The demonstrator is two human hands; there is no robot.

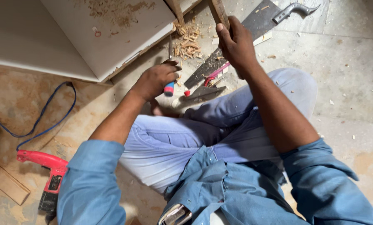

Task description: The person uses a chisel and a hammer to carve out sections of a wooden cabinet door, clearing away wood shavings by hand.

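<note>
A view straight down from the head of a person who sits cross-legged on a dusty stone floor (353, 79), in pale blue trousers and a blue shirt with the sleeves rolled to the elbows.

The left hand (155, 79) reaches forward from a bent elbow, knuckles up, fingers curled tight around a chisel (170, 62). Its blue and red handle sticks out below the fist, and the thin metal blade points away from the body, up to the edge of a white board (107, 37) that lies flat on the floor. The blade tip meets the board's edge next to a pile of wood shavings (188, 41).

The right arm stretches further forward, forearm nearly straight. The right hand (236, 46) is closed around a wooden handle (218, 12), thumb laid along it; the handle runs up out of view, so its head cannot be seen.

On the floor between and under the two hands lies a hand saw (253, 29), blade running diagonally, its grey grip at the upper right. A small flat trowel-like blade (203, 91) lies just beside the person's knee.

At the lower left a red power drill (49, 175) rests on the floor, with a blue cable (49, 112) looping away from it. Sawdust is spread on the white board.
</note>
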